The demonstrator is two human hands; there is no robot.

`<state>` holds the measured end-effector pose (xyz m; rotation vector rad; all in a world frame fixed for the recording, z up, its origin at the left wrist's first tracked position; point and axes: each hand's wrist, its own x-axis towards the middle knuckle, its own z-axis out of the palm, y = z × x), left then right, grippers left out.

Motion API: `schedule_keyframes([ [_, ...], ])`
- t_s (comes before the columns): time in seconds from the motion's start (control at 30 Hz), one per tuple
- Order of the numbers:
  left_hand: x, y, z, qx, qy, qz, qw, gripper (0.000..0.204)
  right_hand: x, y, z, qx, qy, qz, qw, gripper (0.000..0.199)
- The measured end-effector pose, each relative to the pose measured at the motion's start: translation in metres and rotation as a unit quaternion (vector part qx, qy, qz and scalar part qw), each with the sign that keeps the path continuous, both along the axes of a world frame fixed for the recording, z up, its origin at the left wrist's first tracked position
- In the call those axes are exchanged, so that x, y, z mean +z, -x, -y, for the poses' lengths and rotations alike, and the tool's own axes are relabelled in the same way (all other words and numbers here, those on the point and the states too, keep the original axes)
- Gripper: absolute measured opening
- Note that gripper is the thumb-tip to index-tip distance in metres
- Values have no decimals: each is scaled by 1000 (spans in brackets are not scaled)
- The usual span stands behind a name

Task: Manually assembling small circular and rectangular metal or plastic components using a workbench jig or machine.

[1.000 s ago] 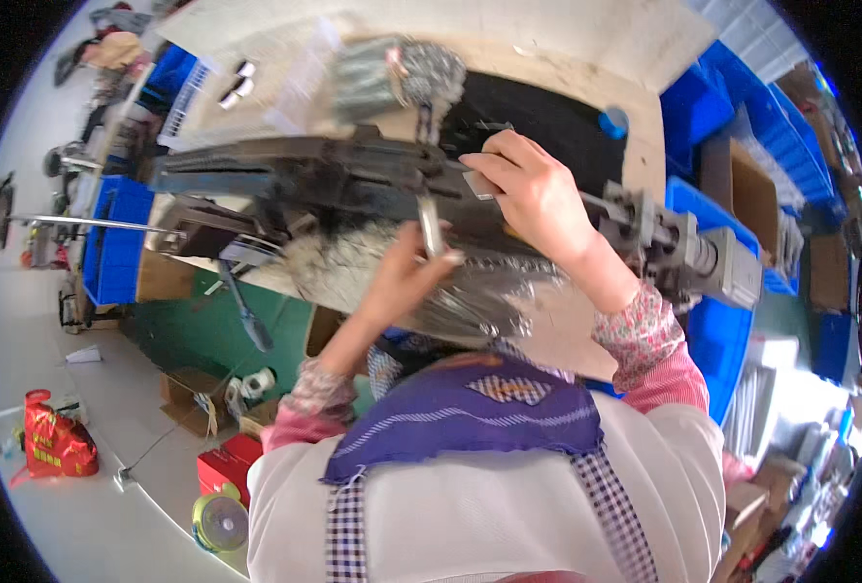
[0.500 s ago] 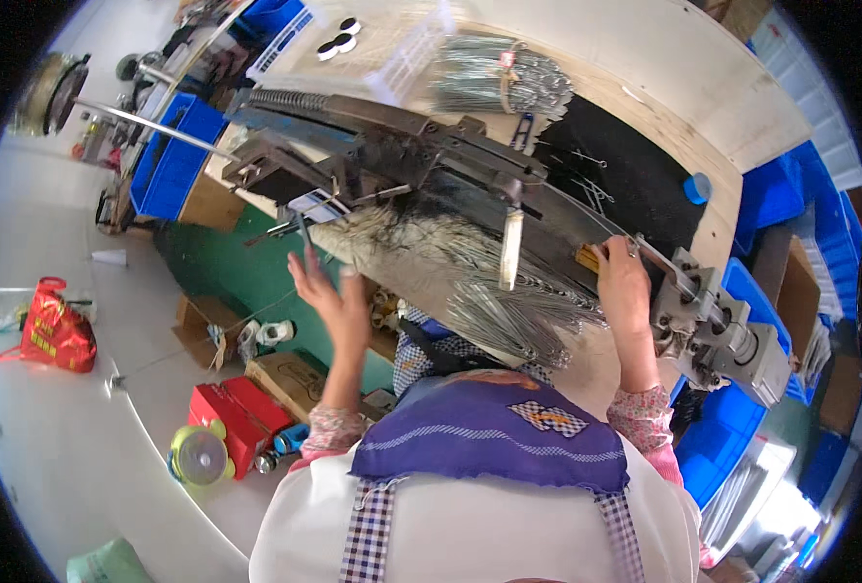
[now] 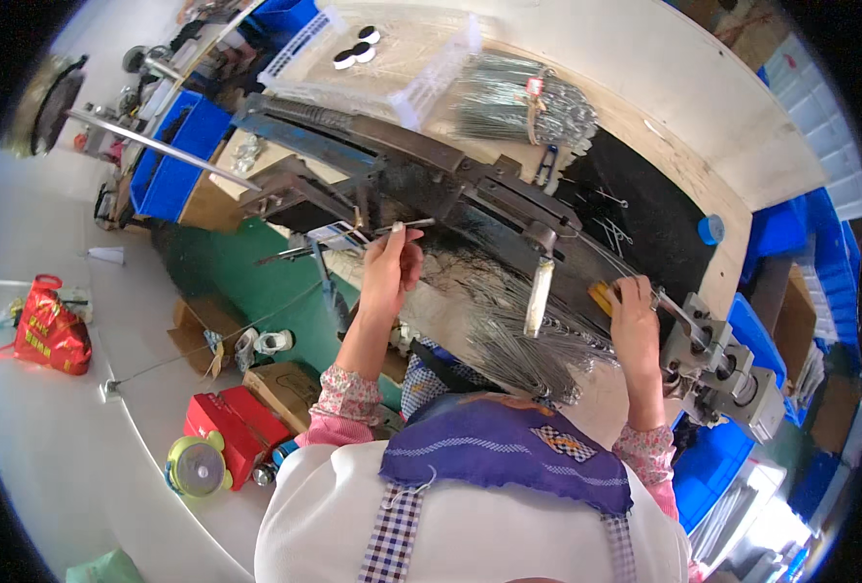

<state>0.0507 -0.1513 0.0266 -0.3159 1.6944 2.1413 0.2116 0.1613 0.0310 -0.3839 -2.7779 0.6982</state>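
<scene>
My left hand [image 3: 388, 277] is closed at the thin metal rod [image 3: 417, 224] on the dark metal bench machine [image 3: 431, 160], thumb and fingertips pinched on it. My right hand [image 3: 637, 330] curls over a yellow piece like a handle [image 3: 601, 296], beside the machine's long bar; its fingertips are partly hidden. Between the hands, a bundle of thin steel wires [image 3: 523, 355] lies on the bench near my apron. A pale, wrapped lever handle [image 3: 540, 296] hangs down above these wires. Right of my right hand sits a grey metal clamp unit [image 3: 722, 364].
A tied wire bundle [image 3: 526, 102] lies at the back beside a white plastic crate [image 3: 406, 102]. Several looped wire pieces [image 3: 613, 231] rest on a black mat, near a blue tape roll [image 3: 710, 230]. Blue bins [image 3: 170, 155] flank the bench. Boxes [image 3: 241, 428] stand on the floor at left.
My left hand has moved right and up from open air to the rod, its spread fingers closing. My right hand stays by the yellow piece. The whole view has shifted slightly.
</scene>
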Motion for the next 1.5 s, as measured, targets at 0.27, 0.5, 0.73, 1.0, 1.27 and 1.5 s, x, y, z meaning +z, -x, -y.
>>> schedule_keyframes([
  [0.27,56,-62,-75,-33,-28,-256,966,25,-1,13,5,29,-23,20,999,21],
  [0.5,71,-80,-194,-420,-182,148,877,25,-7,-6,-1,58,122,-54,989,21],
  [0.73,59,-78,-189,-275,-137,75,949,24,46,-64,5,107,-64,-2,992,21],
  [1.0,45,-78,-180,-178,-112,-45,977,26,131,6,-30,67,-64,-154,984,26],
  [1.27,53,-83,-179,-195,-148,7,969,23,107,63,-32,169,242,150,944,24],
  [1.5,47,-76,-177,-226,-157,15,961,37,115,72,-49,135,458,224,850,24],
])
